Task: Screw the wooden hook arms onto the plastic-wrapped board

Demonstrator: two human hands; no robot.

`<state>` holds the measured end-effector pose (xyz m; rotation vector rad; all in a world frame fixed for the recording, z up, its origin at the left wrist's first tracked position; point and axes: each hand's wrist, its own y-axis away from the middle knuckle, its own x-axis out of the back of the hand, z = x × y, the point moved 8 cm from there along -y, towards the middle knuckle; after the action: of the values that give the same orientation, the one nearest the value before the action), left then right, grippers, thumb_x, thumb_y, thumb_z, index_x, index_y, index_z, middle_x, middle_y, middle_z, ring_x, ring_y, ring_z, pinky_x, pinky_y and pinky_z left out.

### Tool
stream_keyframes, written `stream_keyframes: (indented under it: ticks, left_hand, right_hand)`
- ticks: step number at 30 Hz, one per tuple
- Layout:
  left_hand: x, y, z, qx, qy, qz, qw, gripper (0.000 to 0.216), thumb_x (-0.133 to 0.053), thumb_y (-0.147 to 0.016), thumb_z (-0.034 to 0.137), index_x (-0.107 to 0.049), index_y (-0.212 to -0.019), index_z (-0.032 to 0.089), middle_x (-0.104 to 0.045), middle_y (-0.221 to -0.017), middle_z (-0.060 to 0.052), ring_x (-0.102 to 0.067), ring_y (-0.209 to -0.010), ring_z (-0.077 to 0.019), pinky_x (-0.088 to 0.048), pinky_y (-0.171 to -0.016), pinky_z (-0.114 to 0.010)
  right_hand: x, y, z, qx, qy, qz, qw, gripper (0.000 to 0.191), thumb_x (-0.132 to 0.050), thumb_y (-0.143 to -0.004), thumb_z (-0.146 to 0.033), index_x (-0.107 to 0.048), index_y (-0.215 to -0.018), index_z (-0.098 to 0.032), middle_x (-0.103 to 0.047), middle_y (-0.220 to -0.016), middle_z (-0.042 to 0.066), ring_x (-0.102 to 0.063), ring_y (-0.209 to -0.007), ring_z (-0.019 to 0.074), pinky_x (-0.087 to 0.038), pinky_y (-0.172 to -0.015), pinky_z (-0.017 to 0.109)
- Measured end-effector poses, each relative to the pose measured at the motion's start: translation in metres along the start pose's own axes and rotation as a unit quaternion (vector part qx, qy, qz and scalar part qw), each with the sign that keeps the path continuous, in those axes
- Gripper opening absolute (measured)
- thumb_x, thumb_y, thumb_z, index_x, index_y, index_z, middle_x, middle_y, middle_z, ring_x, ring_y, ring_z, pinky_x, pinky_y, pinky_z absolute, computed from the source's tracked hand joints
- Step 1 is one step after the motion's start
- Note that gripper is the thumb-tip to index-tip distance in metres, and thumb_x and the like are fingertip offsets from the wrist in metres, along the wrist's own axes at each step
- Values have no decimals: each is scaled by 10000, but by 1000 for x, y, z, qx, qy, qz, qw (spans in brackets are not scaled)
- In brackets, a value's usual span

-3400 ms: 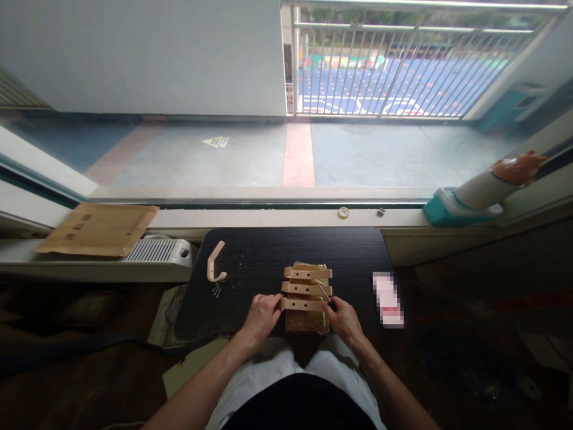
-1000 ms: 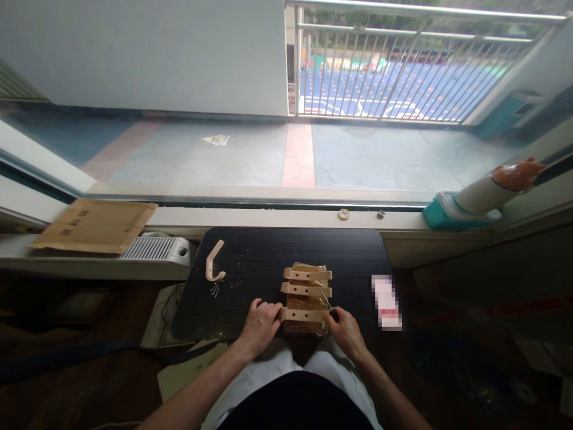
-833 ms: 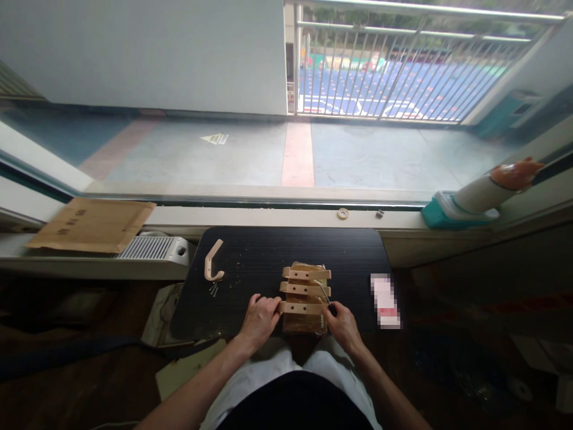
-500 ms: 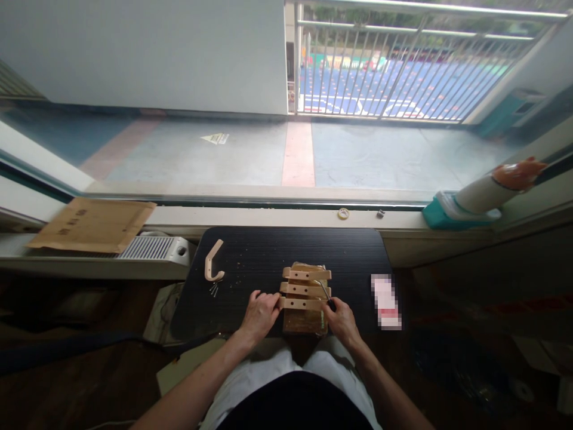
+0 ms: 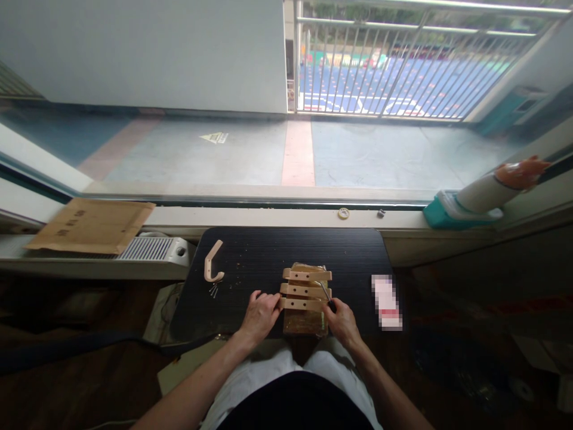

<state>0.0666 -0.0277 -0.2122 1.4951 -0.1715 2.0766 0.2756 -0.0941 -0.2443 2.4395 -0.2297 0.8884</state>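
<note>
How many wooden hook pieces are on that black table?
4. Three pale wooden hook pieces lie across the brown wooden board: far piece, middle piece, near piece. A loose curved piece lies at the black table's left. None looks hidden.

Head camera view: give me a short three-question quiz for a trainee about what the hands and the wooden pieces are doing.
1. True or false: the right hand holds the dark-handled tool.
2. How many wooden strips lie across the board?
3. The left hand grips the nearest strip at: A) its left end, B) its right end, C) its middle.
Key: 1 true; 2 three; 3 A.
</note>
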Motion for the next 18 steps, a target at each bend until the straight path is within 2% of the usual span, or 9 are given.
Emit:
stream_keyframes:
  ticks: [18]
  left_hand:
    - [-5, 3, -3, 14, 1, -22, 1000, 214, -477, -835, 179, -587, -1014, 220, -677, -892, -27, -581, -899, -187, -276, -982, -411]
  right_hand:
    - [-2, 5, -3, -5, 18, -7, 1000, 245, -446, -833, -325, -648, -789, -194, -701, -790, 70, -630, -765, 189, -400, -643, 237]
